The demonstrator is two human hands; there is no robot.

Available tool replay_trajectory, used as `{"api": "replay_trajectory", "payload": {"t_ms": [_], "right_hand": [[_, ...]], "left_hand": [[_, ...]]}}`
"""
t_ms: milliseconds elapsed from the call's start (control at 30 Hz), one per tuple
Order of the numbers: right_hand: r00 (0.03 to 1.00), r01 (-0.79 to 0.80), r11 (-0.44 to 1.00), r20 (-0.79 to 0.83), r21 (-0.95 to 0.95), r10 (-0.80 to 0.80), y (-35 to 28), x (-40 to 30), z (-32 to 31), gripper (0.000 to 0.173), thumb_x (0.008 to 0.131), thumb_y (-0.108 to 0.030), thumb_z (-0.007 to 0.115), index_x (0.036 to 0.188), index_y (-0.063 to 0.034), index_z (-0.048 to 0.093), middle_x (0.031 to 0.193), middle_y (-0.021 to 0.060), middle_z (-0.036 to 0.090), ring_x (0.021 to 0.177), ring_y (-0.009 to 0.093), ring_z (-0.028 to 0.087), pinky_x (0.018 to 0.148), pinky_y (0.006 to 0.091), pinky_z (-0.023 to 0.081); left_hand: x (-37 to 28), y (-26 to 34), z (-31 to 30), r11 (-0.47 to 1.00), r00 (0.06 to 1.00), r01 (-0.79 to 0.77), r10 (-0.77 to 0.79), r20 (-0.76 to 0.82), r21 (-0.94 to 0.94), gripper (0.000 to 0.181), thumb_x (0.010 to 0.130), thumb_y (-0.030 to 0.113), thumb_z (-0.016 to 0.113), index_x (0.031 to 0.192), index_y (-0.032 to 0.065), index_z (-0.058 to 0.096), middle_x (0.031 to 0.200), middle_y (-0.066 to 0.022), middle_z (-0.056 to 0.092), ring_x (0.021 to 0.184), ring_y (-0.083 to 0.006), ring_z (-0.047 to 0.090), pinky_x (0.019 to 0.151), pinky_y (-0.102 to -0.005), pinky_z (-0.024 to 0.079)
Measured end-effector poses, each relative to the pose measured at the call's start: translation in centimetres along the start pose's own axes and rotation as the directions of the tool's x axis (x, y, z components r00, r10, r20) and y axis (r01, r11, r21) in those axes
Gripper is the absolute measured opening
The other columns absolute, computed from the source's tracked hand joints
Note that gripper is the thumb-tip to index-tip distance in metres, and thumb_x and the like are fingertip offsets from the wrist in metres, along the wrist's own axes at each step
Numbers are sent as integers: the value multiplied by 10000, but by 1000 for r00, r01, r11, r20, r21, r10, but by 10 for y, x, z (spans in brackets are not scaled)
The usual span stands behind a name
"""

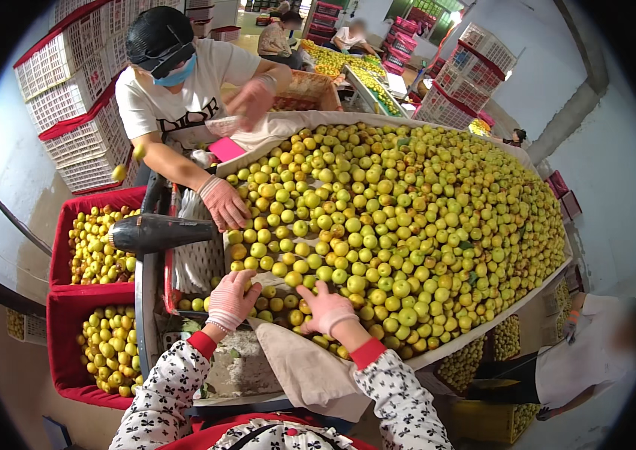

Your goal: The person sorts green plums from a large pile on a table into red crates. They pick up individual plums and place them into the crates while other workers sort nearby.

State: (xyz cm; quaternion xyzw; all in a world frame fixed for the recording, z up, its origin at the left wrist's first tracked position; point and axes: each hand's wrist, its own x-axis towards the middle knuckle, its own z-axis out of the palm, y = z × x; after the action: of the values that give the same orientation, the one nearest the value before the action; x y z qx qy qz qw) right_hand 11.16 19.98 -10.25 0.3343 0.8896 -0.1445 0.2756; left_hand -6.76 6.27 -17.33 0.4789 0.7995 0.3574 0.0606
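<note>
A large heap of small yellow-green fruits [408, 225] fills a cloth-lined sorting table [520, 315] before me. My left hand [231, 301], in a pink-and-white striped glove, rests at the table's near left corner beside a few fruits; whether it grips one is hidden. To its right, my right hand [326, 309], in a similar glove, reaches onto the near edge of the heap with fingers spread over the fruits. Beige cloth [309, 360] hangs over the rim below it. A black hair dryer [160, 233] lies left of the heap, by white foam netting [197, 247].
Two red-lined crates [56, 343] of fruit stand at the left. Across the table, a masked person's gloved hand [225, 202] touches the heap's edge; two fruits are in the air nearby. Stacked baskets [70, 107] rise behind. Another person [587, 349] stands at the lower right near fruit crates.
</note>
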Motion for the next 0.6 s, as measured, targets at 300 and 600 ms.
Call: {"api": "replay_trajectory", "payload": {"t_ms": [300,600], "right_hand": [[834,319,919,-529,229,-157,-12,88,2,469,863,-296,678,1295,-163,556,1321,96,551,1141,334,591,977,428,492],[845,-189,976,-489,110,219,92,140,-81,767,807,-525,684,1466,-290,368,1527,55,352,1366,299,363,1099,490,336]], "left_hand": [[-2,-2,9,995,998,31,-26,-54,90,242,866,295,674,1039,130,640,922,-94,645,886,-314,647,722,-439,535],[-1,0,3,997,998,-47,45,40,55,222,880,315,651,988,123,674,854,-97,653,792,-326,658,676,-437,535]]}}
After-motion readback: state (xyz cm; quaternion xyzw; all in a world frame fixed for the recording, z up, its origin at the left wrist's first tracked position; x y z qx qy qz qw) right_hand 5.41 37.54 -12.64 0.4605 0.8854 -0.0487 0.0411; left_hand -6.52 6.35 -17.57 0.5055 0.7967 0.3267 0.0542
